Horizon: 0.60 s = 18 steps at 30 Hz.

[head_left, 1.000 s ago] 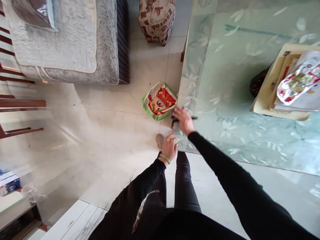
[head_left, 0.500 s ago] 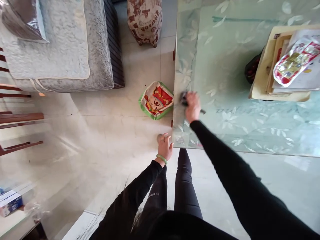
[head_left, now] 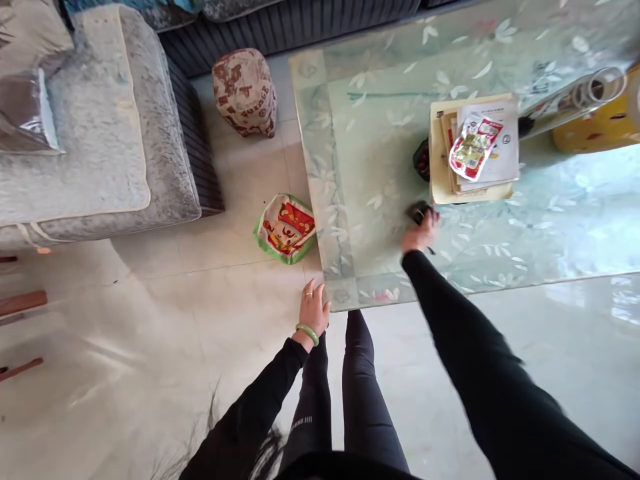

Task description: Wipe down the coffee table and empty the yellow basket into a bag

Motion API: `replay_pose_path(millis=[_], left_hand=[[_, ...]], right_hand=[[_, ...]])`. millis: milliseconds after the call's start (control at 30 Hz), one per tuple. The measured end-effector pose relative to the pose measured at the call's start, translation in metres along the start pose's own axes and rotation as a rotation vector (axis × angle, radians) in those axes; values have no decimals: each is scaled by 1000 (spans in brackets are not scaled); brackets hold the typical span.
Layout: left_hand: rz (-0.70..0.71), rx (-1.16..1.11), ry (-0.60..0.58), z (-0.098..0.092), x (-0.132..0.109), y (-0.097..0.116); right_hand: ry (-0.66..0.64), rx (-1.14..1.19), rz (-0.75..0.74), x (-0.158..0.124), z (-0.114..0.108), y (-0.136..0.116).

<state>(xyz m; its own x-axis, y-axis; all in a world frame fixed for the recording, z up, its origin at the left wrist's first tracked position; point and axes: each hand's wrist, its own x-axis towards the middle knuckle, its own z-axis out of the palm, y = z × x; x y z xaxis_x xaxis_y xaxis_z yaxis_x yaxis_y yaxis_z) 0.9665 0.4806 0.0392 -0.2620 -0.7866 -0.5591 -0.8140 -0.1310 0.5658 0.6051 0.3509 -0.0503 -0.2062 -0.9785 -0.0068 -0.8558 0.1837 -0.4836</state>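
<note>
My right hand (head_left: 423, 232) is closed around a small black object (head_left: 419, 212), blurred by motion, on the glass-topped table (head_left: 370, 247), just below a stack of papers (head_left: 440, 187). At the table's near left corner is my left hand (head_left: 314, 308), fingers apart and holding nothing, a green bangle on its wrist. A red and green packet (head_left: 473, 148) lies on top of the papers. Partly hidden behind the stack sits a dark bowl (head_left: 422, 160).
On the floor left of the table lies a green-edged bag (head_left: 286, 230) with a cartoon figure. Behind it stands a patterned stool (head_left: 245, 93). A grey sofa (head_left: 175, 167) fills the upper left. A clear cylinder (head_left: 575, 100) and a yellow container (head_left: 605, 123) are at the right.
My right hand has moved right across the table with the black object, from the left edge to near the papers. The view has shifted, showing more of the table's right side.
</note>
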Motion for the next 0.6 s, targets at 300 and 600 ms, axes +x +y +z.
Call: replay_pose_path(millis=[300,600], left_hand=[[108,31,82,-21,49,31],[161,168,-60,-21,52,50]], right_hand=[[-476,219,-247,-117,70,-145],[-390,149,-296,-170,-86,28]])
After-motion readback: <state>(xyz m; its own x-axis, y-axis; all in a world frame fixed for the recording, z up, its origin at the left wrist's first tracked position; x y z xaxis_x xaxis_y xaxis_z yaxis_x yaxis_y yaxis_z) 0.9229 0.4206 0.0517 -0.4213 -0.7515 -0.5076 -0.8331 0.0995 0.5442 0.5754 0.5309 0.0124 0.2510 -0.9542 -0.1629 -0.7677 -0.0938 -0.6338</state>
